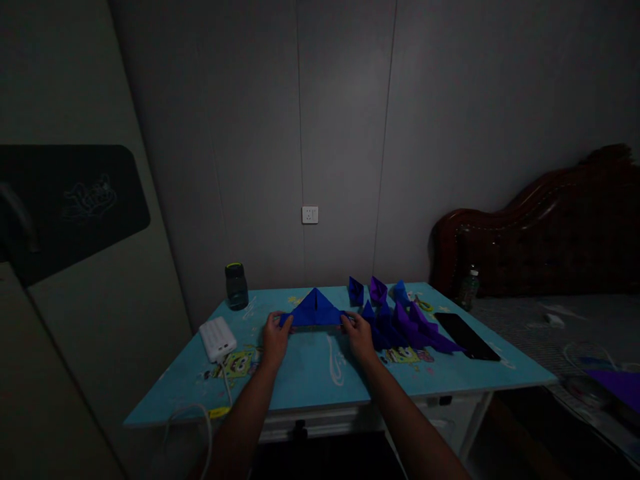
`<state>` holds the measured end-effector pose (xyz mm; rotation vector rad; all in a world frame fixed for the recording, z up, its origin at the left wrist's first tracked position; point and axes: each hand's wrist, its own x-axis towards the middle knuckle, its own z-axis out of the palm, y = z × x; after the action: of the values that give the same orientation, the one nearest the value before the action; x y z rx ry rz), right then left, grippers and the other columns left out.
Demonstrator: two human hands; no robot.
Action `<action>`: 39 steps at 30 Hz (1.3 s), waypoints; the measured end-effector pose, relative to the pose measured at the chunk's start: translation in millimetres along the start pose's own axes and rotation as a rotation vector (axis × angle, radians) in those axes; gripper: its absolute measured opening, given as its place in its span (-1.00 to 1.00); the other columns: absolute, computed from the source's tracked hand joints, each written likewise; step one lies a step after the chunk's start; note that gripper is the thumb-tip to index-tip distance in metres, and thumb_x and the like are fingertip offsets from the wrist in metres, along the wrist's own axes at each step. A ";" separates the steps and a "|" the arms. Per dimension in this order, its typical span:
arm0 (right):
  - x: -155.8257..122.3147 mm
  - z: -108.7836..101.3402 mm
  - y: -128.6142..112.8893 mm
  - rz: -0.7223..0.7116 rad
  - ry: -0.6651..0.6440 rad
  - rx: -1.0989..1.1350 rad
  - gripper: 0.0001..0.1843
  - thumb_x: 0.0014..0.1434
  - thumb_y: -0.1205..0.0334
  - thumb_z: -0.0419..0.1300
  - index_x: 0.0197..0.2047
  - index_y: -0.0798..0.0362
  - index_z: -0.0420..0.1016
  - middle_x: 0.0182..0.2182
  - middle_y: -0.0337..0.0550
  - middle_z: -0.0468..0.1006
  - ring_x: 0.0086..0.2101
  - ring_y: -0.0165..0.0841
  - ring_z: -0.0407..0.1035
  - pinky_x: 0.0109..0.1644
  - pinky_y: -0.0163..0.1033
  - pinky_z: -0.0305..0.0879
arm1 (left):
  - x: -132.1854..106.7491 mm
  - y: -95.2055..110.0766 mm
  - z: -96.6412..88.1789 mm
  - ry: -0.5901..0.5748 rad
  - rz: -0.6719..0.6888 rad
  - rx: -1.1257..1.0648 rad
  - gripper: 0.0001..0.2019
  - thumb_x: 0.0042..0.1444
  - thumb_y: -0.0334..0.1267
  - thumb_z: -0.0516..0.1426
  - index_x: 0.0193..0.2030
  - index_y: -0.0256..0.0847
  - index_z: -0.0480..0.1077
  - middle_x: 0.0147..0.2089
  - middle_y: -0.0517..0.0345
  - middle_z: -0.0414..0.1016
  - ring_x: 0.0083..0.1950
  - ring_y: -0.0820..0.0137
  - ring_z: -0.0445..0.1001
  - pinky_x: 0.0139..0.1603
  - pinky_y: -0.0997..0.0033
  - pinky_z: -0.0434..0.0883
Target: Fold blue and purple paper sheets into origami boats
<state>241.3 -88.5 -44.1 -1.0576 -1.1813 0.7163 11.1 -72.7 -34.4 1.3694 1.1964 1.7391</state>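
Observation:
A blue paper folded into a triangle (315,309) lies flat on the light-blue table (310,373). My left hand (276,335) pinches its left corner, fingers closed on the paper. My right hand (358,333) grips its right corner the same way. Just right of my right hand sits a cluster of folded blue and purple paper boats (400,323), some upright at the back, others lying in a row.
A white power bank (218,338) with a cable lies at the table's left. A dark jar (237,286) stands at the back left. A black phone (466,336) lies at the right. A bed with a dark headboard (545,233) is to the right.

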 end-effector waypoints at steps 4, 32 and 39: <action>-0.8 -2.0 -0.2 -0.038 -0.031 -0.044 -0.36 0.11 -0.15 0.19 0.03 0.23 0.54 -0.46 -0.02 0.66 -0.38 -0.13 0.54 -0.21 -0.10 0.39 | 0.6 -3.1 0.4 0.029 0.002 0.037 -0.63 -0.06 0.07 0.23 -0.31 -0.20 0.35 -0.49 0.18 0.52 -0.52 0.34 0.53 -0.47 0.40 0.43; -14.8 6.0 -13.6 -0.159 -0.149 -0.136 -0.57 0.19 -0.08 0.15 -0.29 0.12 0.64 -0.41 -0.13 0.63 -0.34 -0.20 0.45 -0.22 -0.23 0.31 | -15.3 8.3 9.8 -0.196 0.520 0.261 -0.76 0.22 -0.26 0.10 -0.01 -0.08 0.50 -0.05 0.06 0.56 0.02 0.27 0.49 0.12 0.17 0.40; -21.9 27.9 -16.7 -0.115 -0.325 0.080 -0.63 0.18 -0.05 0.18 -0.18 0.07 0.60 -0.32 -0.15 0.62 -0.26 -0.24 0.45 -0.10 -0.18 0.33 | -23.1 15.4 19.9 -0.426 0.692 0.380 -0.69 0.18 -0.38 0.11 0.03 -0.04 0.49 0.00 0.10 0.57 0.04 0.27 0.45 0.16 0.07 0.34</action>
<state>207.5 -106.5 -36.1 -0.8182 -1.4655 0.8593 37.5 -93.5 -28.5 2.4590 0.8862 1.5355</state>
